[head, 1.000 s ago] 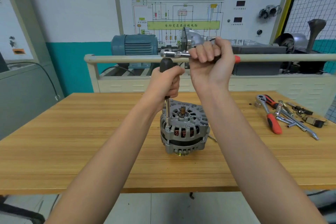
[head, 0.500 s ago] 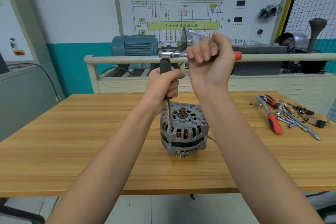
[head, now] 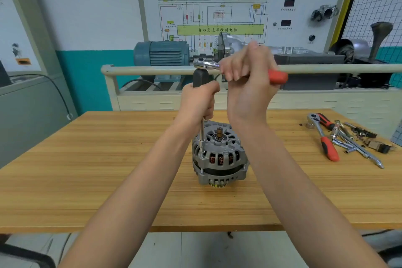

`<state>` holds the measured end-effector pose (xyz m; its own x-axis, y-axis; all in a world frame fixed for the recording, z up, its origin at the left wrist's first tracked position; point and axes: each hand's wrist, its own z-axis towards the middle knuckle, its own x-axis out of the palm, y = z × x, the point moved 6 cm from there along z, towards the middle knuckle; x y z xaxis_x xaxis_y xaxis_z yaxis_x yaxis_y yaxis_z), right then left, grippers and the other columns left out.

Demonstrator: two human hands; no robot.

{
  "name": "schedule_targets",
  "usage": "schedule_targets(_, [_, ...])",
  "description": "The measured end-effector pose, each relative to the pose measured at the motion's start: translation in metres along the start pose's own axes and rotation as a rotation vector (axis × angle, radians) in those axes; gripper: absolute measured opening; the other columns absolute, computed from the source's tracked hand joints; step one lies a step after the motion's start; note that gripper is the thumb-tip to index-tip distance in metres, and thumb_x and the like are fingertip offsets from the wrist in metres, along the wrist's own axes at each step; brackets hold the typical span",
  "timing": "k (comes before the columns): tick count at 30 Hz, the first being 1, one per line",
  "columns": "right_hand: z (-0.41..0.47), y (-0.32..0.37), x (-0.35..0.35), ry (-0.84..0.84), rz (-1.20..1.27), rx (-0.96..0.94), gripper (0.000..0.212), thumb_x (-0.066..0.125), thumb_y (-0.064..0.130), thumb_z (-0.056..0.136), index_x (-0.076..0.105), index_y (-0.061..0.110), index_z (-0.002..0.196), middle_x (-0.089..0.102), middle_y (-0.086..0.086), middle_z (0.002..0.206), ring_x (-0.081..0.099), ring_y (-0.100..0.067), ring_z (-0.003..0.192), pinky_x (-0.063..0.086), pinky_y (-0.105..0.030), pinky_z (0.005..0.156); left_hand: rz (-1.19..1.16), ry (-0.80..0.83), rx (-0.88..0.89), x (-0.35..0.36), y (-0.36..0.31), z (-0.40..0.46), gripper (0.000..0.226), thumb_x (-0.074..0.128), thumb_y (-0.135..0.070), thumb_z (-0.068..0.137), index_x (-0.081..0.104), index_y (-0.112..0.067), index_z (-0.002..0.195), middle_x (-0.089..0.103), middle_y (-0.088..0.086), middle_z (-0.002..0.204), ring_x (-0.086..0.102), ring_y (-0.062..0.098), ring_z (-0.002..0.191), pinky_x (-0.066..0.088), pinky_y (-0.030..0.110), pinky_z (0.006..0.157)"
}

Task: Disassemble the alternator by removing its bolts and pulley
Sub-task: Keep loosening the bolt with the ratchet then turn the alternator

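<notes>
A grey alternator (head: 219, 156) stands on end in the middle of the wooden table (head: 87, 169), its shaft stub pointing up. A long extension bar with a black grip (head: 199, 79) rises from a bolt on its left rim. My left hand (head: 199, 102) grips that black handle just above the housing. On top sits a ratchet (head: 206, 65) with a chrome head and red handle, lying level and pointing right. My right hand (head: 250, 80) is wrapped around the ratchet handle, with only the red end showing past it.
Another red-handled ratchet (head: 326, 139), extension bars and small parts lie at the table's right end. Behind the table runs a beige rail (head: 337, 68) with a blue motor (head: 162, 53) and a wall wiring panel.
My right hand has swung the ratchet handle slightly toward me and lower, its red end now showing more. My left hand stays on the black grip; the alternator has not moved.
</notes>
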<state>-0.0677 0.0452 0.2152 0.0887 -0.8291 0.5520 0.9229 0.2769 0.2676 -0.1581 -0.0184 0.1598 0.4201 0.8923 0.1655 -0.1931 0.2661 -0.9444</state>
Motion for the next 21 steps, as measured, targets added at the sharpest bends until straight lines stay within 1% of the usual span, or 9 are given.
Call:
schedule_targets(2, [-0.01,0.008,0.014,0.104,-0.229,-0.197,0.032,0.05,0.005,0.088,0.045,0.022,0.061,0.039,0.006,0.048,0.036,-0.018,0.049,0.031,-0.034,0.05,0.024,-0.088,0.019,-0.001,-0.002,-0.002,0.034,0.056,-0.006,0.087,0.038,-0.018,0.061,0.032,-0.009,0.04,0.026,0.007,0.034,0.024,0.016,0.036])
schedule_targets(4, [-0.012,0.009,0.019,0.131,-0.298,-0.232,0.03,0.05,0.007,0.087,0.046,0.024,0.062,0.039,0.008,0.049,0.036,-0.018,0.049,0.03,-0.035,0.05,0.032,-0.104,0.035,-0.002,-0.002,-0.003,0.034,0.057,-0.006,0.087,0.039,-0.018,0.061,0.033,-0.01,0.039,0.027,0.006,0.034,0.024,0.016,0.036])
schedule_targets(6, [-0.003,0.004,0.011,0.069,-0.153,-0.092,0.038,0.048,0.004,0.088,0.044,0.019,0.054,0.038,0.007,0.045,0.034,-0.016,0.044,0.029,-0.031,0.049,0.008,-0.027,0.045,-0.002,-0.001,-0.001,0.036,0.056,-0.001,0.084,0.035,-0.018,0.06,0.029,-0.009,0.04,0.023,0.009,0.035,0.023,0.018,0.039])
schedule_targets(9, [0.016,-0.012,-0.006,-0.06,0.236,0.273,0.051,0.041,0.005,0.093,0.039,0.016,0.044,0.031,0.003,0.041,0.028,-0.012,0.039,0.03,-0.026,0.046,-0.062,0.173,0.083,-0.003,0.0,-0.001,0.043,0.054,0.005,0.085,0.033,-0.017,0.055,0.025,-0.006,0.041,0.019,0.01,0.035,0.02,0.02,0.04])
schedule_targets(11, [0.024,-0.024,-0.017,-0.176,0.438,0.479,0.055,0.038,0.007,0.095,0.037,0.017,0.04,0.028,0.003,0.04,0.026,-0.011,0.036,0.029,-0.024,0.042,-0.106,0.31,0.071,-0.002,0.0,-0.004,0.044,0.057,0.001,0.084,0.036,-0.016,0.05,0.027,-0.005,0.038,0.021,0.009,0.033,0.022,0.019,0.039])
schedule_targets(13, [0.027,-0.032,-0.023,-0.26,0.542,0.566,0.055,0.039,0.008,0.094,0.036,0.016,0.04,0.026,0.004,0.039,0.025,-0.011,0.034,0.027,-0.022,0.04,-0.103,0.41,0.021,0.002,0.001,-0.006,0.041,0.059,-0.007,0.079,0.037,-0.018,0.046,0.026,-0.005,0.036,0.02,0.008,0.03,0.021,0.017,0.038])
schedule_targets(16, [0.028,-0.032,-0.025,-0.302,0.532,0.515,0.054,0.038,0.009,0.095,0.035,0.016,0.041,0.025,0.004,0.039,0.024,-0.011,0.034,0.028,-0.021,0.038,-0.083,0.407,-0.04,0.005,0.003,-0.005,0.048,0.055,-0.005,0.085,0.032,-0.019,0.045,0.022,-0.007,0.036,0.015,0.007,0.029,0.016,0.015,0.036])
schedule_targets(19, [0.02,-0.023,-0.022,-0.223,0.376,0.378,0.052,0.038,0.007,0.097,0.036,0.016,0.046,0.029,0.002,0.042,0.028,-0.013,0.038,0.033,-0.025,0.045,-0.042,0.253,-0.055,0.003,0.005,-0.001,0.054,0.05,-0.001,0.089,0.03,-0.022,0.044,0.021,-0.007,0.037,0.014,0.008,0.031,0.014,0.015,0.037])
schedule_targets(21, [0.013,-0.013,-0.013,-0.113,0.219,0.221,0.047,0.04,0.004,0.096,0.038,0.014,0.05,0.034,0.001,0.044,0.032,-0.014,0.041,0.035,-0.028,0.05,-0.008,0.128,-0.048,0.001,0.005,0.0,0.048,0.051,0.0,0.088,0.03,-0.02,0.05,0.022,-0.007,0.038,0.015,0.009,0.032,0.015,0.017,0.038])
